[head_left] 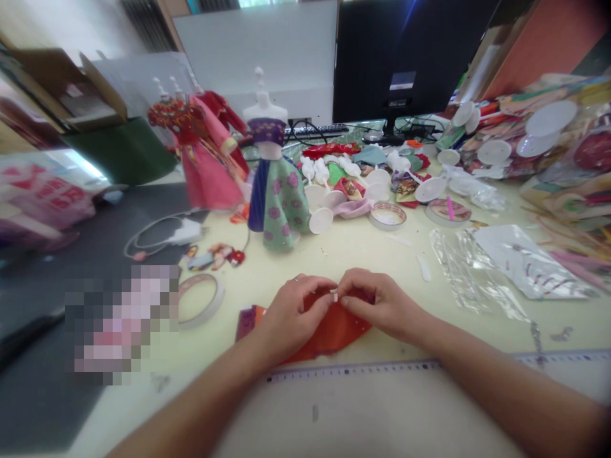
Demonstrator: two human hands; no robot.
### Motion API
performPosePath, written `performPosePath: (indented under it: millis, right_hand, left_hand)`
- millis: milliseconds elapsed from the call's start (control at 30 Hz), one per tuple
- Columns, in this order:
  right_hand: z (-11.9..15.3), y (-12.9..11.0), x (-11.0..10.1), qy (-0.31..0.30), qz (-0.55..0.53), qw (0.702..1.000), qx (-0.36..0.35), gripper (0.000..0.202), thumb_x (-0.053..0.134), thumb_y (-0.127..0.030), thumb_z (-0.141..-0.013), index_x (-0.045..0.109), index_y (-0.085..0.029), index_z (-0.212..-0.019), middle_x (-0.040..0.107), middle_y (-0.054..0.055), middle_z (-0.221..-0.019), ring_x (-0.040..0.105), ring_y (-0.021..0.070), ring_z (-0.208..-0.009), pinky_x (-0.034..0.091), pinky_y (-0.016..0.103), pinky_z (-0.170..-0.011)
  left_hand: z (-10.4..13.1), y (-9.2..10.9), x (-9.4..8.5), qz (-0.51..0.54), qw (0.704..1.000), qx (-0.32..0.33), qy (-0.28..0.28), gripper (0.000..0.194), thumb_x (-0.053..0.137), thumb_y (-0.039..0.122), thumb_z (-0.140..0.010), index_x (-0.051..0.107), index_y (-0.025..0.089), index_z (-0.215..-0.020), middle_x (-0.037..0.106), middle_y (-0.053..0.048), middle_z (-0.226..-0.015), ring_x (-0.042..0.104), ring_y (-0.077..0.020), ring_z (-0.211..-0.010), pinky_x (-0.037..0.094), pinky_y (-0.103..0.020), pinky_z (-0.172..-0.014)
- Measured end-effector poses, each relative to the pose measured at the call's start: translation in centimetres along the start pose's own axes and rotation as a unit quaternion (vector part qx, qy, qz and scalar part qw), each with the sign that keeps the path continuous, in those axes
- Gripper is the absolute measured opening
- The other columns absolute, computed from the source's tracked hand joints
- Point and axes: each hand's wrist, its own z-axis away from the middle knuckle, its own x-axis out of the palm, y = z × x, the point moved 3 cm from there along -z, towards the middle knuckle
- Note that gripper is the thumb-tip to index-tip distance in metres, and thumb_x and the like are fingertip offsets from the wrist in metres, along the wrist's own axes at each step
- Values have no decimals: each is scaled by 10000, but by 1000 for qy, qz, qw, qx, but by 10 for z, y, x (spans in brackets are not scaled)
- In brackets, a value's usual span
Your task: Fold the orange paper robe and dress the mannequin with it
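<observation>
An orange-red piece of fabric, shaped like a small doll garment, lies on the table under both hands. A purple patterned part sticks out at its left end. My left hand pinches its upper edge between thumb and fingers. Close beside it, my right hand pinches the same edge, fingertips almost touching those of the left. A small white piece shows between the two thumbs; its kind is too small to tell.
A ruler strip runs along the table in front. Around stand a tape roll, a dressed doll mannequin, more dressed mannequins, several white stands, clear plastic bags and a black monitor.
</observation>
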Motion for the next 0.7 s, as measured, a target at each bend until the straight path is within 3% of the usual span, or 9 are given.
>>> performPosePath:
  millis: [200, 700]
  right_hand:
    - [0, -4, 1, -4, 24, 1000, -9, 98, 479, -132, -737, 559, -176, -702, 583, -3, -698, 516, 136, -688, 396, 272, -668]
    - [2, -4, 2, 28, 55, 996, -61, 93, 487, -147, -746, 524, -182, -668, 535, 0, -652, 482, 142, -670, 395, 301, -684]
  left_hand:
    - [0, 1, -2, 1, 1000, -29, 4, 117, 484, 187, -778, 597, 184, -747, 619, -1, -743, 565, -133, -728, 452, -250, -663]
    - [4, 1, 2, -31, 999, 13, 22, 102, 480, 174, -777, 572, 188, -734, 600, 4, -722, 540, -132, -712, 436, -264, -678]
